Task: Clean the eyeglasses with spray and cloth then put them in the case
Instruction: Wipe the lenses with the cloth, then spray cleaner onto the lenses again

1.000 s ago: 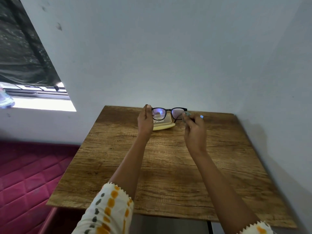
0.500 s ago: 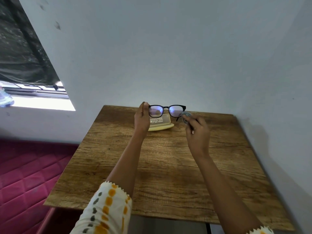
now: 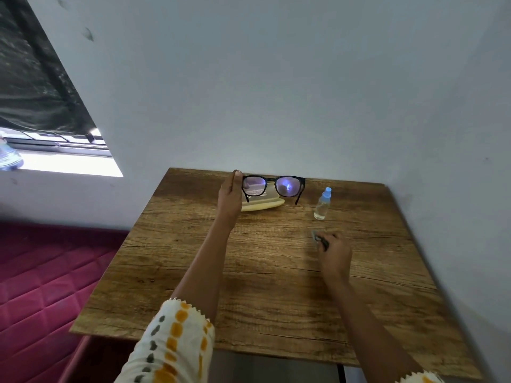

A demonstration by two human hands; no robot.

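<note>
Black-framed eyeglasses [image 3: 273,186] are held up above the far part of the wooden table [image 3: 265,277], lenses facing me, by my left hand [image 3: 231,193], which grips their left end. Behind and below them a yellow case [image 3: 262,205] lies on the table. A small clear spray bottle [image 3: 322,204] with a blue cap stands upright to the right of the case. My right hand [image 3: 333,251] is low over the table, in front of the bottle, its fingers closed on a small grey cloth [image 3: 318,239].
A pale wall rises straight behind the table and along its right edge. A red quilted mattress [image 3: 41,294] lies lower at the left, below a window sill [image 3: 69,164].
My right hand has left the glasses and come down toward me and to the right with the cloth. The spray bottle is uncovered. My left hand keeps the glasses raised.
</note>
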